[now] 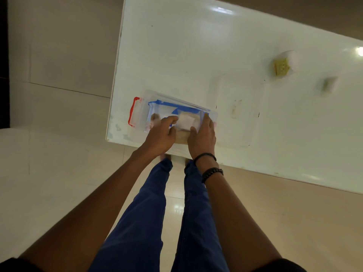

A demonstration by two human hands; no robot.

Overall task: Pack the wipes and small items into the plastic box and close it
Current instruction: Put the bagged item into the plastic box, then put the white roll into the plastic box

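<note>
Far left of both grips, a red latch point(133, 111) on the short end of the plastic box point(145, 99), near the worktop point(176, 46) corner. Next, the left hand point(160, 135), fingers curled over the blue wipes pack point(169, 107) lying inside the box; grip half closed, pressing down rather than clearly pinching. Between the two grips, a small pale packet point(186, 120) atop the wipes, touched from both sides. Then the right hand point(202, 136), fingers narrow against the packet's right edge, holding it. Box and wipes share one long axis, running left to right and tilting slightly away toward the right. Further right of the grips, the clear lid point(235, 110) flat on the worktop, nearer the right hand, probably its pickup. Well apart beyond, two small items point(284, 63) point(328, 86), blurred, not yet packed.
</note>
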